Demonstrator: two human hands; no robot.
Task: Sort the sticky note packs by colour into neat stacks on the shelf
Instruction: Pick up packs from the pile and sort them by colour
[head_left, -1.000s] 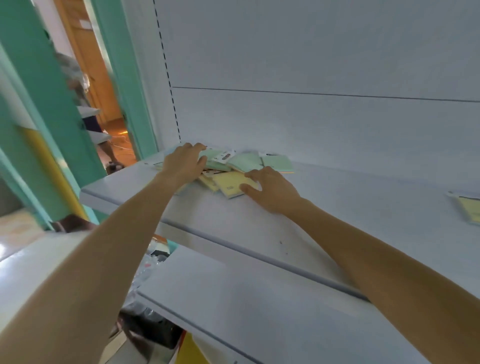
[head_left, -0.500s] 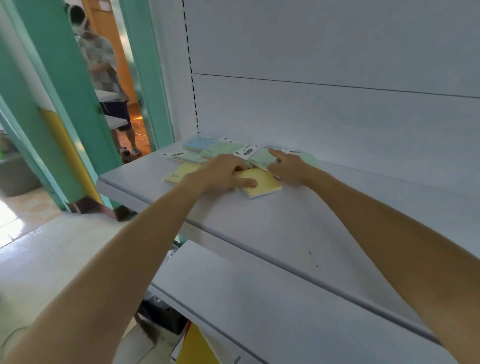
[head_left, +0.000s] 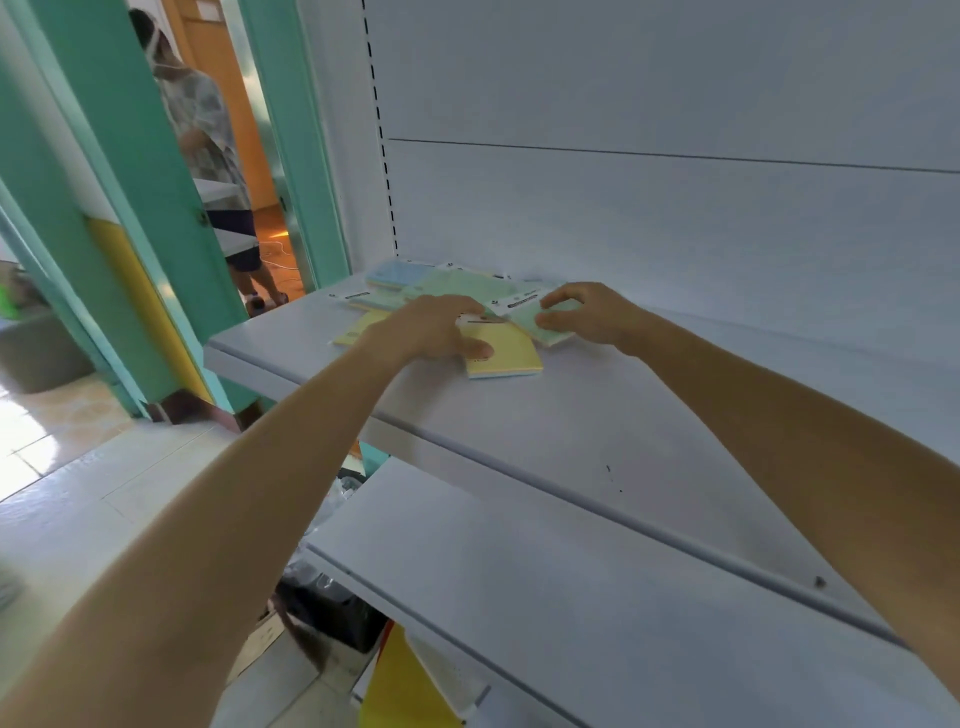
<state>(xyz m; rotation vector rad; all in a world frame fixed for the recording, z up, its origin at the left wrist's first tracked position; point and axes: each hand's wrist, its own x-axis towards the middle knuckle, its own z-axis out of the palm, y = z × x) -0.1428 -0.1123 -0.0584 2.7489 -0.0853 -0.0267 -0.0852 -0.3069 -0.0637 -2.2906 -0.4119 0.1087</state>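
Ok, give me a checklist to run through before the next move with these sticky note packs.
1. Right hand pinches the green pack at its edge: ok.
2. Left hand lies on the front yellow pack with the thumb on its top face; firm grip: cannot tell.
3. Colours separated: not ok. Yellow and green packs and the blue pack overlap in one loose pile.
4. Bare room on the shelf to the right of the pile for new stacks: ok.
5. Second yellow pack within reach: ok. It lies by the left wrist, partly covered.
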